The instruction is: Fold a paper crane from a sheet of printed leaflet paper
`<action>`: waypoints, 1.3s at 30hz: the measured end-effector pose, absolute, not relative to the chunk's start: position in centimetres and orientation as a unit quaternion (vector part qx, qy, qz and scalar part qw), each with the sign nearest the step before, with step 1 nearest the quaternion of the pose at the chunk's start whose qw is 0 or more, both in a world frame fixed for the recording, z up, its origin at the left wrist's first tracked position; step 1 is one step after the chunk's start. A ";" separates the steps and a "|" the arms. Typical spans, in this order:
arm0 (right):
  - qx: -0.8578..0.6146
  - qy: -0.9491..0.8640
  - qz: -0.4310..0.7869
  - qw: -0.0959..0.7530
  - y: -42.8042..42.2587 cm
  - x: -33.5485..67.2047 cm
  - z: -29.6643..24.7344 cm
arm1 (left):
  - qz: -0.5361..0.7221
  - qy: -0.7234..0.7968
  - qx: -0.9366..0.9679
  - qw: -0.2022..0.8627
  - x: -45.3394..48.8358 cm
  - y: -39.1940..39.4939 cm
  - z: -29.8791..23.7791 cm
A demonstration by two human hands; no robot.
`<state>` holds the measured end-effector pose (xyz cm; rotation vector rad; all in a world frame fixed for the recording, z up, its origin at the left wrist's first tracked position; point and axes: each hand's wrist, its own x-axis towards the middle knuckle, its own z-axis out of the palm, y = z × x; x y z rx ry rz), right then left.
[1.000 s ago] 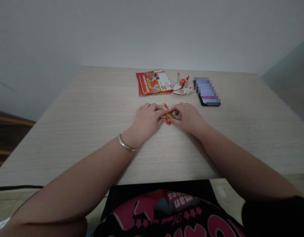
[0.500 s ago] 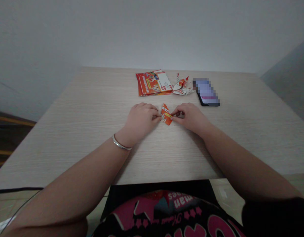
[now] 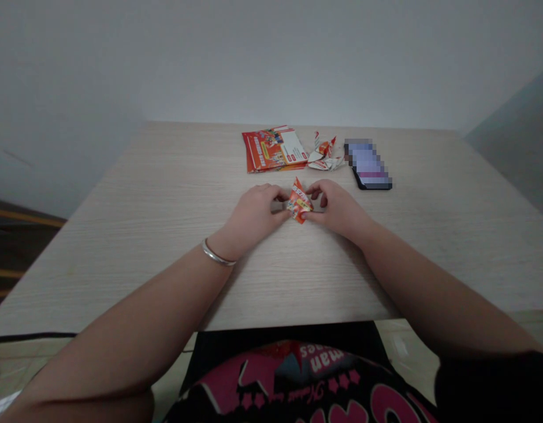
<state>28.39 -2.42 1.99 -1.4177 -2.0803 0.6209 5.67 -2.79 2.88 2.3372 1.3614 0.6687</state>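
A small folded piece of printed paper [image 3: 300,202], orange with white lettering and a yellow patch, is held between both hands just over the table. My left hand [image 3: 259,208] grips its left edge, thumb below and fingers above. On the other side my right hand [image 3: 335,205] holds the right edge, its thumb against the lower front and its index finger near the top. The paper's point faces away from me. Some of its folds are covered by my fingertips.
Behind the hands lies a stack of orange printed leaflets [image 3: 271,150]. Folded paper figures [image 3: 325,155] rest beside it, and a phone [image 3: 369,167] with a blurred screen lies to their right. The wooden table [image 3: 157,223] meets a pale wall at the back.
The paper has turned slightly and lifted, its point now higher and to the right. The thumbs and index fingers of both hands have spread further apart around it.
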 end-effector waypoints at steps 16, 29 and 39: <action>-0.497 -0.802 0.228 0.241 -2.1 28.0 1.9 | 0.291 0.488 0.785 0.246 6.4 -2.5 1.9; -0.385 -0.871 0.163 0.256 -1.3 29.6 1.4 | 0.230 0.404 0.870 0.161 5.7 -1.8 1.8; -0.337 -0.916 0.096 0.196 -1.1 29.7 2.2 | 0.195 0.338 0.917 0.083 5.0 -1.9 2.0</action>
